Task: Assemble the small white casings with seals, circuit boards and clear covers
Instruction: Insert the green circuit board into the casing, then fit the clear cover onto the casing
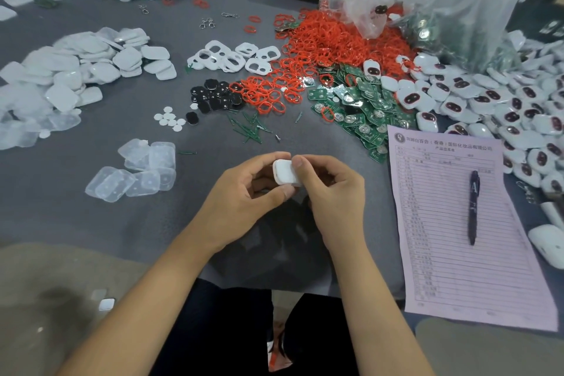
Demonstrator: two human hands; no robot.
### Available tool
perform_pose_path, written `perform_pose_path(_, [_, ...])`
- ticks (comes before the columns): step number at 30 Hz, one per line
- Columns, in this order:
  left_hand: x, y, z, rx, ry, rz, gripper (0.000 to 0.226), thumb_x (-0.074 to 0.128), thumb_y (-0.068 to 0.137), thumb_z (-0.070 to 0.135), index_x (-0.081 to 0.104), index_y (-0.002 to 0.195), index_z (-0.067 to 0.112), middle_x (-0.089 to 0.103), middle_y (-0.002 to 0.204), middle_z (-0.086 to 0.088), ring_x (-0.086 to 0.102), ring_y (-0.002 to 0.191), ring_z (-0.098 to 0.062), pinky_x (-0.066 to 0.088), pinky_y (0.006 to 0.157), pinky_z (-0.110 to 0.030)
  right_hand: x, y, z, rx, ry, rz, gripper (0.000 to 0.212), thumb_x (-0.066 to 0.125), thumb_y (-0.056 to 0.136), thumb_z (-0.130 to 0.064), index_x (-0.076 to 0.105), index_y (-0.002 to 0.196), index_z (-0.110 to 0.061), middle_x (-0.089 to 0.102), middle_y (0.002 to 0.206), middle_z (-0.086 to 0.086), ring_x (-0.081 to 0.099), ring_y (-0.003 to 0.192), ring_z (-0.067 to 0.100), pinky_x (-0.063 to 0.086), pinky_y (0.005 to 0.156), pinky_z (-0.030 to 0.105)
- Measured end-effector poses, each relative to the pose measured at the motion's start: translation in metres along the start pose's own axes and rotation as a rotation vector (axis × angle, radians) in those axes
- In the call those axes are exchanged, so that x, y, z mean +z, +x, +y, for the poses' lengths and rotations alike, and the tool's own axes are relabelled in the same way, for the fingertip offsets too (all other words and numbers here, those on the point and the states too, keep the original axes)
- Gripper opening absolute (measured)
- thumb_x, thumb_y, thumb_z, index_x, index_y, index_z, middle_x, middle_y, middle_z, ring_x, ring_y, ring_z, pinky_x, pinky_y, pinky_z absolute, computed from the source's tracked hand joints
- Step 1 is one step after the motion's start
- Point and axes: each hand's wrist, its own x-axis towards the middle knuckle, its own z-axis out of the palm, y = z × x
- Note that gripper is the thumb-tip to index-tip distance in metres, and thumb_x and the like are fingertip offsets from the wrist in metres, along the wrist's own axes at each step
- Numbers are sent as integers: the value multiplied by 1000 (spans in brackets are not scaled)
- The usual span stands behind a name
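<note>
The grey tabletop point(91, 207) carries everything, and both hands meet just above its near edge. Far to the right of the grip spreads a mound of finished white units point(500, 107); up and right of it lies the heap of red seals point(323, 49), with green circuit boards point(363, 107) spilling nearer. Far to the left sits a pile of white casing backs point(67, 76), and just left of the grip a small cluster of clear covers point(137, 171). Right of the grip a pink form point(451, 268) lies flat with a black pen point(473, 207) on it. The left hand point(244, 192) and right hand point(332, 189) both pinch one small white casing point(286, 173), fingers curled round it, thumbs on its edges, held above the tabletop.
</note>
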Motion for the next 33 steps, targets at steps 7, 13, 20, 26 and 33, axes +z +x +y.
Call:
perform_pose_path(7, [0,1,0,-9,-25,-1,56,77,90,27,60,143,16,71,131,7,68,122,-13,54,103,-30,0,-2,-3,-18,-37,14,6,76,94,-19,80,91,-16,76,80,-4,69,75,11,51,67,19])
perform_pose_path(13, [4,0,5,-34,-138,7,50,75,91,17,60,140,18,76,120,-3,73,112,-20,57,93,-25,1,-2,-3,-25,-16,31,7,77,94,-22,78,91,-16,75,84,2,67,77,17,49,69,22])
perform_pose_path(20, [6,-2,9,-36,-203,74,42,65,98,10,59,140,13,76,122,-5,72,114,-21,58,94,-28,0,-7,-5,-150,-56,-103,15,72,95,-24,75,109,-22,66,112,8,66,90,16,51,81,22])
perform_pose_path(26, [4,-2,9,-55,-211,82,50,66,96,18,56,146,16,74,128,1,69,121,-18,58,94,-28,-3,-3,0,-129,-29,-197,23,69,98,-22,74,120,-21,67,118,-2,67,101,19,57,80,43])
perform_pose_path(33, [2,-2,4,-62,-229,35,56,68,94,17,52,148,16,71,134,0,66,126,-19,58,98,-32,-3,-2,2,-95,-8,-182,25,69,98,-26,75,122,-19,67,118,-3,68,103,21,57,79,49])
